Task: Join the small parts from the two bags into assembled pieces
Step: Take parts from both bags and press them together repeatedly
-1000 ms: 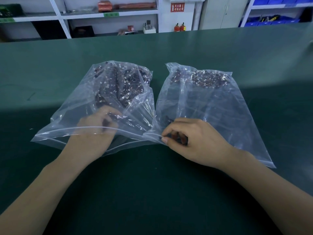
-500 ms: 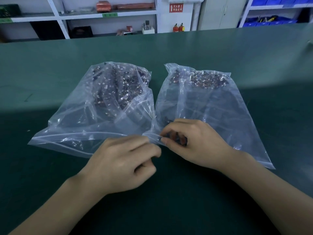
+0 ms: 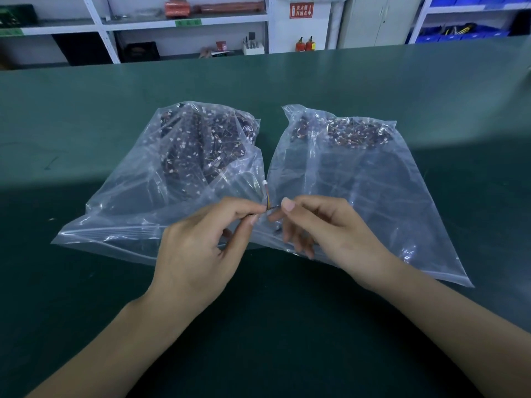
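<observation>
Mid-join here, left hand pinching a tiny dark part and right hand pinching a short wire lead with white plug, held together just above the mouths of the left bag and right bag on the green table, probably needing careful lining up and a push next.

2 clear zip-seal bags lie flat, side by side, on the worktop. The left bag, at 10 o'clock from frame centre, holds a heap of dark wired parts with white connectors, piled toward its far end. The right bag, at 2 o'clock, holds a similar, smaller heap along its far edge. Between their near corners, a short wired part with a white connector stands upright, pinched between both hands.
</observation>
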The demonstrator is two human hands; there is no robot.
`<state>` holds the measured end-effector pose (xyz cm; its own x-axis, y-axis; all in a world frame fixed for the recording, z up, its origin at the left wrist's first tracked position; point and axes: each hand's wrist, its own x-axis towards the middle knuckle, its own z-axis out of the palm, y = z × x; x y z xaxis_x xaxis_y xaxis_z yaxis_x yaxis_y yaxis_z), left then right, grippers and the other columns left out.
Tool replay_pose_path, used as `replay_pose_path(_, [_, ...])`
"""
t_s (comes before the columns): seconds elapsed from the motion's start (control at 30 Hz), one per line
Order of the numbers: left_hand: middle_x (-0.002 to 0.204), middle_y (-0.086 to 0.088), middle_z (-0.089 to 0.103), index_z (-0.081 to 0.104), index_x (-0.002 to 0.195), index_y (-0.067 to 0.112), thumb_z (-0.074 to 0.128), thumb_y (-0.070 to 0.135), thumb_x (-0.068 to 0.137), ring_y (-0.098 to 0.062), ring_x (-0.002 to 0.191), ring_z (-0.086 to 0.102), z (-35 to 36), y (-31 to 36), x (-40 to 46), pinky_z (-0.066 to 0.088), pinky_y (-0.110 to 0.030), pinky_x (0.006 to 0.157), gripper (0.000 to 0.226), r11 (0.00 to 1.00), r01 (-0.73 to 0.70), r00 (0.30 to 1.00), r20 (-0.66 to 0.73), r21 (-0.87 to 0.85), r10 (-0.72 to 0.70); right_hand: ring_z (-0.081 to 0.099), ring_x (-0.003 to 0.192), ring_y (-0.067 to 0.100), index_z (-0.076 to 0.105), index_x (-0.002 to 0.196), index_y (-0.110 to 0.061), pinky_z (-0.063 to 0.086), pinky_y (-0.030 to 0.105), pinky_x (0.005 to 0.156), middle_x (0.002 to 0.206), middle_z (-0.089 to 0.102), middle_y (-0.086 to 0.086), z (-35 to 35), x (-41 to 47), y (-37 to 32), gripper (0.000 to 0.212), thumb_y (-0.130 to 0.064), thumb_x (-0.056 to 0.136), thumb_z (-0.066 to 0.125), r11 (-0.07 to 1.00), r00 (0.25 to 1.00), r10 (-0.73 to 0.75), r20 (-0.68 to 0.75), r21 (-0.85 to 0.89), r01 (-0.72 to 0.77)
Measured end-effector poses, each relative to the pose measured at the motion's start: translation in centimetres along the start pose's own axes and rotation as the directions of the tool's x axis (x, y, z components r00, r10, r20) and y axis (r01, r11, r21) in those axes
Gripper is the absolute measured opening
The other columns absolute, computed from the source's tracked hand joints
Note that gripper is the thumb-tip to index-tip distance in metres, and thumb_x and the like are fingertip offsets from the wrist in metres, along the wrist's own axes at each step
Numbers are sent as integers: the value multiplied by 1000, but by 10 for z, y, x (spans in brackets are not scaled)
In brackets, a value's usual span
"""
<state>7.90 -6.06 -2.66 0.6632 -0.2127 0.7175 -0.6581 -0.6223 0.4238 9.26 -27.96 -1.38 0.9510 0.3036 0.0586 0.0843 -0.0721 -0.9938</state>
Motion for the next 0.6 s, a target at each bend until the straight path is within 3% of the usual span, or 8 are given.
replay_pose_path(0.13, [105,11,79,80,114,18,73,13,99,-11,93,76,0,0,1,63,-34,74,17,998,25,1000,-6,-65,-26,61,64,19,79,98,-12,48,26,53,81,71,7,-1,0,-1,32,-40,97,65,998,1000,18,-7,57,-17])
replay_pose_path(0.33, [114,13,77,79,116,15,73,3,97,-7,106,74,0,0,2,61,-27,85,24,991,22,1000,17,-131,-20,65,66,19,79,95,-13,51,26,53,89,74,12,-1,0,-2,26,-37,91,73,985,998,58,-4,161,-57])
replay_pose_path(0.43, [115,18,77,73,127,22,75,3,95,-8,110,74,2,4,0,57,-18,84,37,959,164,986,60,-230,-154,63,65,18,79,90,-15,49,26,53,86,74,11,0,0,-3,22,-36,90,74,985,999,34,-30,169,-28])
replay_pose_path(0.5, [110,17,76,72,126,26,72,12,99,-8,109,73,2,6,0,54,-12,81,30,932,244,970,82,-269,-230,63,65,17,80,90,-17,48,25,53,84,74,9,0,-1,-3,21,-37,90,74,986,999,12,-44,164,-4])
replay_pose_path(0.57, [105,10,75,74,119,31,65,25,101,-15,103,74,0,7,0,57,-20,77,22,892,325,945,129,-313,-299,63,65,16,81,91,-17,48,24,53,84,75,8,1,-1,-3,21,-36,90,73,987,999,-3,-51,162,11])
replay_pose_path(0.6, [102,6,75,74,114,33,62,32,101,-19,97,75,-1,6,1,61,-32,75,18,868,368,929,165,-333,-331,62,65,15,81,91,-17,48,24,53,84,75,8,1,-1,-3,20,-35,91,73,987,999,-7,-53,162,16])
